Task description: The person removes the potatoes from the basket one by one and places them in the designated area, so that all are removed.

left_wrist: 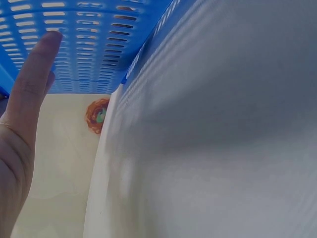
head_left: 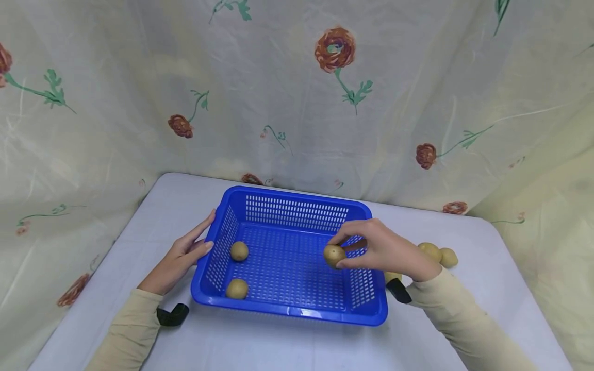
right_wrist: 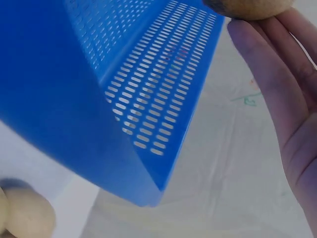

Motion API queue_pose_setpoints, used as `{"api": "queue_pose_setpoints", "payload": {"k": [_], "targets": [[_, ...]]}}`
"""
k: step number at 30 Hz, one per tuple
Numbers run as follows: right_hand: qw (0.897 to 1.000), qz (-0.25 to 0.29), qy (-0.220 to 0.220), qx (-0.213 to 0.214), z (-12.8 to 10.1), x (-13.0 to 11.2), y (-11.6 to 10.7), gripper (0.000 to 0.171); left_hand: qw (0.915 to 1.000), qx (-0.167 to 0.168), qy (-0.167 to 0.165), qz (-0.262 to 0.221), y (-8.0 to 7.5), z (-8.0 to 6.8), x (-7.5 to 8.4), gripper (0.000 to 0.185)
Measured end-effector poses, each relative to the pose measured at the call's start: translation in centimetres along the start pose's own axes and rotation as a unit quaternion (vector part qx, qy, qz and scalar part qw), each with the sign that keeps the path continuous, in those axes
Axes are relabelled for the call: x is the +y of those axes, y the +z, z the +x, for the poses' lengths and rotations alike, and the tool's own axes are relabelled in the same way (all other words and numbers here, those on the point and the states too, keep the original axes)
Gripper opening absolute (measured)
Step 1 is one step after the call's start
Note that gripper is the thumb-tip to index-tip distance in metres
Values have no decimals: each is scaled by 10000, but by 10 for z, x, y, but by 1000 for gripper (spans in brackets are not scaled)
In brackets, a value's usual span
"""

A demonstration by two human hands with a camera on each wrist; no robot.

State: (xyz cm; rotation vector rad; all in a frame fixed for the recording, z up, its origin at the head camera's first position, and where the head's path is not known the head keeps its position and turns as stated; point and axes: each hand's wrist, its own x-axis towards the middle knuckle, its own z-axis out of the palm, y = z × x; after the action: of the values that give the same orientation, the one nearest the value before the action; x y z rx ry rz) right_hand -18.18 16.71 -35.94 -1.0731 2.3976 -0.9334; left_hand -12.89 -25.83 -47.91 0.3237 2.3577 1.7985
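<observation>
A blue plastic basket (head_left: 320,313) with slotted walls stands in front of me. My right hand (head_left: 382,250) pinches a round potato (head_left: 333,256) between thumb and fingertips, over the basket's right side. In the right wrist view the same potato (right_wrist: 252,7) shows at the top edge, partly cut off. My left hand (head_left: 181,255) touches the basket's left side with fingers extended; the left wrist view has a straight finger (left_wrist: 34,74) against the slotted outer wall. Inside the basket, one potato (head_left: 239,251) lies by the left wall and another potato (head_left: 237,289) in the front left corner.
Right of the basket, a potato (head_left: 430,251) and a smaller potato (head_left: 448,257) lie together on the white-covered table (head_left: 482,288). Another potato (head_left: 393,276) is partly hidden beneath my right wrist. A flowered curtain (head_left: 287,103) hangs behind the table.
</observation>
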Motion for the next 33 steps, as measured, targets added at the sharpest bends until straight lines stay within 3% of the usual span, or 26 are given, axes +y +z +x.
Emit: {"api": "queue_pose_setpoints", "payload": {"k": [7,13,22,33], "targets": [[9949,417,333,851,-14,7,-1,32,9999,-16,-2,-122,0,0,-1,65],[9863,891,280,1356,-27,22,1,33,9998,-38,49,-176,-2,-1,-3,65],[9635,1635,322,2094,-48,35,6,36,9998,-52,32,-177,-2,0,-3,64],[9432,1812,595,2720,-77,46,8,36,9999,-54,12,-143,-2,0,-2,64]]}}
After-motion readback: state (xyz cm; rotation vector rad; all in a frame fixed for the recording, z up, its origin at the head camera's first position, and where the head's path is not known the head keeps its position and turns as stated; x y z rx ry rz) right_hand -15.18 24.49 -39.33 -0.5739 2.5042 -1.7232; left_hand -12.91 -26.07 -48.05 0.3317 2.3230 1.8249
